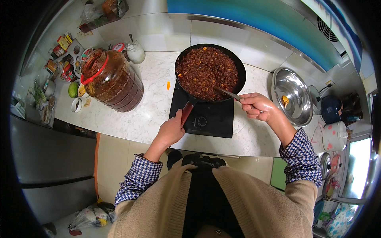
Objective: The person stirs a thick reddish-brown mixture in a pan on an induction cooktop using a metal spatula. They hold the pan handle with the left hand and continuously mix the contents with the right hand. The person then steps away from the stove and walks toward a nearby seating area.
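Observation:
A black frying pan (pixel 242 76) sits on a black single-burner cooktop (pixel 218 119), filled with a dark red, chunky chili-like mixture (pixel 205 70) dotted with a few orange bits. My left hand (pixel 171 129) is closed around the pan's reddish-brown handle (pixel 187 111). In my right hand (pixel 256 105) is the handle of a metal utensil (pixel 229 92), whose head is buried in the mixture at the pan's right side. Left of the pan stands a large ribbed jar (pixel 119 83) with a red ring at its neck, holding similar dark red contents.
A steel basin (pixel 293 95) with an orange piece inside leans at the right, near a floral pot (pixel 335 135). A glass jar (pixel 135 52) of white contents, small white bowls (pixel 76 105) and a green fruit (pixel 73 89) stand left. The range hood (pixel 253 26) overhangs the back.

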The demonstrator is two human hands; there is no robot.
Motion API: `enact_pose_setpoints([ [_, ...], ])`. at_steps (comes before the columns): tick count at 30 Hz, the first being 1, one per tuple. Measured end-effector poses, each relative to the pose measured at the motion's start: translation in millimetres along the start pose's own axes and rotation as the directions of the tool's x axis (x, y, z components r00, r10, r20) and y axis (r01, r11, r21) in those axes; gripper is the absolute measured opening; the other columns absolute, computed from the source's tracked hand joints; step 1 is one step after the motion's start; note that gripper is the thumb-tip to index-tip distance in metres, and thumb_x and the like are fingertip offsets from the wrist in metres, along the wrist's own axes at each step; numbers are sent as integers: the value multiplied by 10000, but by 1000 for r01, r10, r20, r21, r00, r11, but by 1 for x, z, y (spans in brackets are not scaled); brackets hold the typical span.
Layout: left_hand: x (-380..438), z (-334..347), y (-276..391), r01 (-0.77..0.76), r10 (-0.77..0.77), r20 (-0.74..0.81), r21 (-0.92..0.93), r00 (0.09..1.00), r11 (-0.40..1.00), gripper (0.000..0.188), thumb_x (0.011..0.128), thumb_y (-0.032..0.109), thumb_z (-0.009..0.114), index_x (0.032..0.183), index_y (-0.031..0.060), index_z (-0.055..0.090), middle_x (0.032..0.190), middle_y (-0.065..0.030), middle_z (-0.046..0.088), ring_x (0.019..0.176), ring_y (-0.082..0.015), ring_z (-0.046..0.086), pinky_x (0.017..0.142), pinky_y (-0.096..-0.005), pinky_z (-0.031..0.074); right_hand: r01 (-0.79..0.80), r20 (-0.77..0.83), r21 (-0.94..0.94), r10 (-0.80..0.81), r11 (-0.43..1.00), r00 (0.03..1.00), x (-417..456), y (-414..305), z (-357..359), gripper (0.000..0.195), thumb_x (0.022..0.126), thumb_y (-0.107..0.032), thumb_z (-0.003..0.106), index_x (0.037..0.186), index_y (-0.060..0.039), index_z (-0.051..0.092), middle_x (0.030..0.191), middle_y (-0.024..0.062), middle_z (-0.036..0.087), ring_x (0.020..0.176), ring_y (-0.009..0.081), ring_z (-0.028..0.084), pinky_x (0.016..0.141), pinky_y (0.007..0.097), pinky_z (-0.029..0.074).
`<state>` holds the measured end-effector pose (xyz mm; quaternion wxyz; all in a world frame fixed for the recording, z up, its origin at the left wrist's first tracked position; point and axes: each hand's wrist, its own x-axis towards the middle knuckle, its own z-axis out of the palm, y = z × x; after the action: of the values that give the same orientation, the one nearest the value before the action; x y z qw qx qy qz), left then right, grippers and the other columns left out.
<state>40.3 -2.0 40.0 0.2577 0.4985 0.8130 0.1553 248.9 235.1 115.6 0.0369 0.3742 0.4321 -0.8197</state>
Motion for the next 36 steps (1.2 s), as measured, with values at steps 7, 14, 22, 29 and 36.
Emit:
enact_pose_setpoints([
  [7, -1, -1, 1, 14, -14, 4, 13, 1000, 1000, 617, 742, 99, 535, 1295, -11, 286, 842, -223, 598, 782, -382, 588, 685, -446, 474, 161, -69, -135, -171, 978, 983, 3, -22, -3, 44, 869, -65, 477, 846, -32, 460, 584, 30, 471, 326, 56, 304, 325, 225, 232],
  [14, -2, -2, 3, 24, -24, 12, 14, 1000, 1000, 619, 741, 99, 537, 1295, -9, 283, 855, -214, 602, 797, -378, 587, 695, -445, 473, 253, -198, -398, -352, 882, 915, 45, -41, 5, 312, 846, -12, 453, 1153, 41, 462, 535, 21, 465, 312, 74, 329, 306, 239, 242],
  [22, -5, -5, 6, 29, -29, 37, 1, 999, 1000, 612, 750, 109, 537, 1290, 3, 270, 867, -222, 596, 815, -386, 583, 706, -451, 470, -2, -209, -950, -634, 311, 744, 64, -48, -4, 394, 760, -51, 478, 1142, -96, 562, 736, 187, 637, 572, 284, 622, 565, 389, 497],
  [29, -2, 2, -1, 10, -10, -16, -11, 1000, 1000, 635, 729, 112, 561, 1290, 10, 282, 830, -260, 601, 780, -405, 588, 697, -445, 469, -352, -61, -907, -755, -231, 653, 25, -21, -3, 606, 718, -10, 488, 1303, -158, 427, 798, 202, 624, 707, 338, 618, 614, 432, 490],
  [36, -3, -2, 4, 11, -12, 21, 21, 1000, 1000, 618, 742, 113, 548, 1284, -2, 273, 849, -219, 602, 793, -386, 588, 698, -450, 475, -214, 112, -923, -758, -319, 643, -15, 22, -17, 602, 723, -8, 482, 1298, -184, 456, 694, 162, 571, 602, 329, 585, 547, 423, 474],
])
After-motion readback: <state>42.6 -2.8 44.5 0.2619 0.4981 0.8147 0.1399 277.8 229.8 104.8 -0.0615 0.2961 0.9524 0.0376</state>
